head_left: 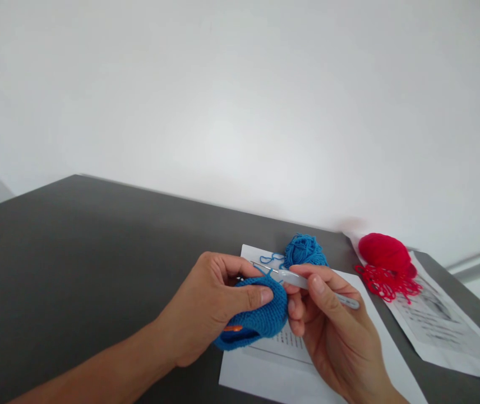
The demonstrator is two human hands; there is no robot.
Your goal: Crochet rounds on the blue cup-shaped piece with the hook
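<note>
My left hand (218, 300) pinches a round blue crochet piece (267, 320), its thumb lying on the near side of the stitches. An orange clip-like marker (234, 328) shows at the lower edge of the piece, by an opening. Between the thumb and fingers of my right hand (336, 317) is a crochet hook (292, 279) with a pale grey handle. Its metal tip points left, over the top edge of the crochet piece, and blue yarn crosses the shaft. My left index finger is close to that tip.
A ball of blue yarn (305, 251) sits behind my hands, at the back of a printed sheet (265, 376). To the right, a red yarn ball (385, 252) with loose strands rests on a printed paper (446, 331). The dark grey table (75, 269) meets a white wall.
</note>
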